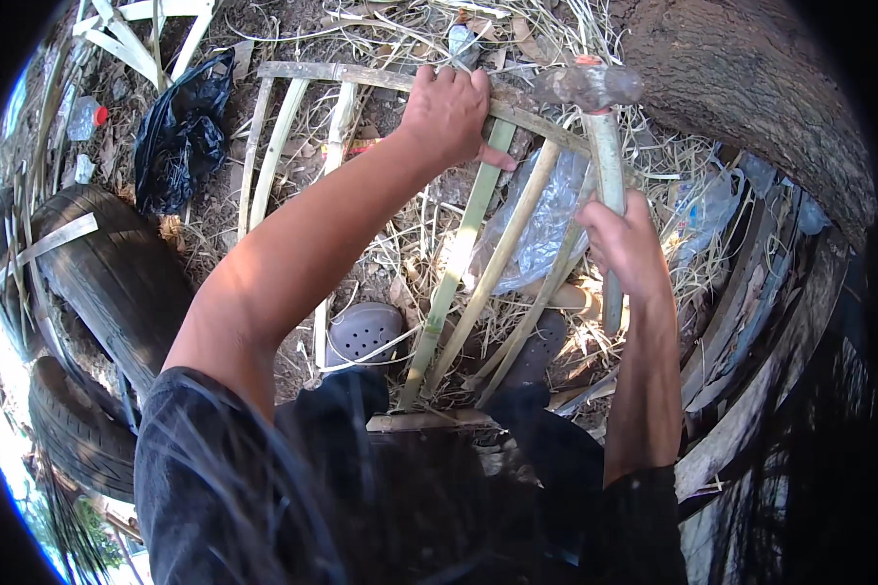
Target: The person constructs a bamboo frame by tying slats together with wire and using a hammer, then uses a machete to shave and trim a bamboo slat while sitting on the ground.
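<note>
A flat frame of split bamboo (376, 78) lies over the ground in front of me, with several slats running from its far rail toward my feet. My left hand (447, 112) is closed over that far rail, its thumb out beside a greenish slat (470, 219). In my right hand (626, 239) is a hammer (610, 161), gripped by its pale handle. The hammer's dark metal head is up at the far end, and in this view it overlaps the rail's right end. Whether it touches the rail, I cannot tell.
Grey clogs (366, 331) are on my feet under the slats. Tyres (117, 263) and a black plastic bag (184, 136) lie at left. A clear plastic bag (551, 219) sits among straw behind the slats. A thick tree trunk (751, 83) stands at far right.
</note>
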A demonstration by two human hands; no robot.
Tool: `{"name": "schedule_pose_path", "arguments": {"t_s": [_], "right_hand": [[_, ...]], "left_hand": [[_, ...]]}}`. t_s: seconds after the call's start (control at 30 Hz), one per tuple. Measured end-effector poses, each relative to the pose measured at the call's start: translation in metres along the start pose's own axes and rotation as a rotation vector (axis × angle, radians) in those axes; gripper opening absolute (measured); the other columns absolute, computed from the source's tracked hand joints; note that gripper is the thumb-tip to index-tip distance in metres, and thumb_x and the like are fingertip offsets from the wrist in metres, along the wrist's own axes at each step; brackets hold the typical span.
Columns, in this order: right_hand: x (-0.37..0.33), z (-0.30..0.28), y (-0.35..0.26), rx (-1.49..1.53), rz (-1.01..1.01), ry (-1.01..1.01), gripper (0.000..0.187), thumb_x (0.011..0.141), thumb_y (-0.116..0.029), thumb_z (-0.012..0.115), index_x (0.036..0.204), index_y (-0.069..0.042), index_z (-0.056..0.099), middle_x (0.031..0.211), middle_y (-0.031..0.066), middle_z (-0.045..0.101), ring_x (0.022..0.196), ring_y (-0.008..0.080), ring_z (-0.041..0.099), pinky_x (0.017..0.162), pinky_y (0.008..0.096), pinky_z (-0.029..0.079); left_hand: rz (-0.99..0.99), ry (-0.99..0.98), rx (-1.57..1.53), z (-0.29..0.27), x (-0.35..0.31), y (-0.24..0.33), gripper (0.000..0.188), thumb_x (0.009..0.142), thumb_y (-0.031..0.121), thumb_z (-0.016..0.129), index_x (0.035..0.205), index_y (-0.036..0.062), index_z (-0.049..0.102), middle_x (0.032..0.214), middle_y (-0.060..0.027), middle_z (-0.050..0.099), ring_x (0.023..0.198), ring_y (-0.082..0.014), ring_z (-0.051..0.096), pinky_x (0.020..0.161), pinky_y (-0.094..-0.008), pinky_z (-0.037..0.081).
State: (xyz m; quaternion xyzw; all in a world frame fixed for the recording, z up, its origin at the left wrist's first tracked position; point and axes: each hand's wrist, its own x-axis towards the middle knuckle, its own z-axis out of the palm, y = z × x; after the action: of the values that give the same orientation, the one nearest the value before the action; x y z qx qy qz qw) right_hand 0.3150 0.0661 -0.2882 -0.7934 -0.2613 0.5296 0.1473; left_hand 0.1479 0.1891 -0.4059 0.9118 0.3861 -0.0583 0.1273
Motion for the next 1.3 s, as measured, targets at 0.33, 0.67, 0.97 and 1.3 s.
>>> {"name": "schedule_pose_path", "arguments": {"t_s": [0.33, 0.67, 0.97, 1.3], "right_hand": [[-0.146, -0.116, 0.131, -0.509, 0.055, 0.167, 0.02, 0.075, -0.015, 0.063, 0.077, 0.004, 0.06, 0.06, 0.0147, 0.055, 0.056, 0.0212, 0.057, 0.055, 0.0367, 0.044], [-0.268, -0.147, 0.338, -0.255, 0.074, 0.451, 0.014, 0.078, -0.011, 0.062, 0.081, 0.002, 0.065, 0.068, 0.0114, 0.063, 0.061, 0.0234, 0.062, 0.059, 0.0365, 0.048], [-0.262, -0.05, 0.369, 0.019, 0.441, 0.37, 0.024, 0.081, -0.018, 0.061, 0.099, -0.002, 0.062, 0.081, 0.0107, 0.063, 0.072, 0.0161, 0.061, 0.062, 0.0309, 0.047], [-0.264, 0.009, 0.383, 0.069, 0.346, 0.368, 0.027, 0.083, -0.017, 0.06, 0.106, -0.002, 0.059, 0.09, 0.0113, 0.062, 0.08, 0.0161, 0.059, 0.069, 0.0302, 0.047]], "left_hand": [[0.054, -0.1, 0.013, -0.07, -0.006, -0.006, 0.08, 0.058, 0.084, 0.053, 0.084, 0.0086, 0.064, 0.054, 0.0027, 0.051, 0.049, -0.0057, 0.049, 0.04, -0.0259, 0.038], [0.303, 0.229, -0.019, -0.268, -0.189, 0.071, 0.054, 0.063, 0.06, 0.075, 0.063, 0.0107, 0.054, 0.052, -0.0013, 0.05, 0.047, -0.0194, 0.055, 0.044, -0.0346, 0.042], [0.572, 0.341, 0.047, -0.337, -0.354, 0.134, 0.017, 0.059, 0.013, 0.064, 0.073, 0.0058, 0.059, 0.061, 0.0002, 0.05, 0.05, -0.0142, 0.05, 0.051, -0.0292, 0.046], [0.309, 0.137, -0.025, -0.318, -0.388, 0.144, 0.055, 0.053, 0.058, 0.08, 0.07, 0.0116, 0.055, 0.061, -0.0007, 0.044, 0.056, -0.0199, 0.049, 0.054, -0.0319, 0.036]]}}
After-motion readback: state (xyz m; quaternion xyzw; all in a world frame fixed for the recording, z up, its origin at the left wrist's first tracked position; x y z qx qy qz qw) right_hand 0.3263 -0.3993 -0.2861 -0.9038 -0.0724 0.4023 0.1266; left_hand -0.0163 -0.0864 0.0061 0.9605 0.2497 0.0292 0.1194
